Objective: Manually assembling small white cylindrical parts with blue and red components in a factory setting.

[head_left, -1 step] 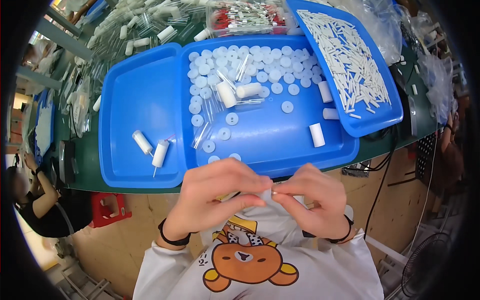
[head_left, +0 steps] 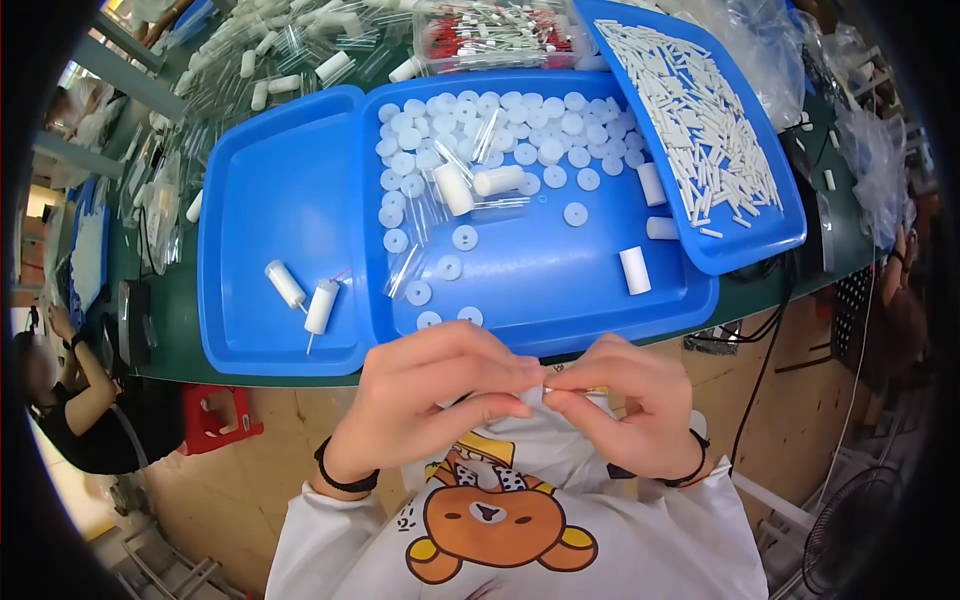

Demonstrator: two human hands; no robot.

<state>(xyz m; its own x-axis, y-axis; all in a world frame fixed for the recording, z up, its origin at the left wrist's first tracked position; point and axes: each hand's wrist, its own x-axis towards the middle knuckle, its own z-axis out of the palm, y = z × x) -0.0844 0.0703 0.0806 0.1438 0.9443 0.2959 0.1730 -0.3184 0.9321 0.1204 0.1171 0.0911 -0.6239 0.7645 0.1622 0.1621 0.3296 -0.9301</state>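
Just in front of the blue trays, my left hand (head_left: 440, 405) and my right hand (head_left: 630, 405) meet fingertip to fingertip. Each is closed in a pinch, thumb against forefinger. Whatever sits between the fingertips is small, pale and almost wholly covered, so its kind cannot be made out. Beyond them lies a blue tray (head_left: 560, 290) with many translucent white discs (head_left: 575, 214), clear thin tubes (head_left: 406, 268) and white foam-like cylinders (head_left: 634, 271). In the left blue tray (head_left: 260, 200), two white cylinders (head_left: 320, 307) lie close together, a thin pin standing out of one.
A tilted blue tray (head_left: 745, 240) of short white tubes (head_left: 700, 130) overlaps the right corner. Behind stands a clear box (head_left: 500, 55) of red and white parts. Loose tubes and cylinders cover the far left table. A red stool (head_left: 222, 420) and a person (head_left: 85, 400) are at left.
The fingers of my right hand have shifted slightly at the pinch. Both hands otherwise keep their place, and the trays look the same.
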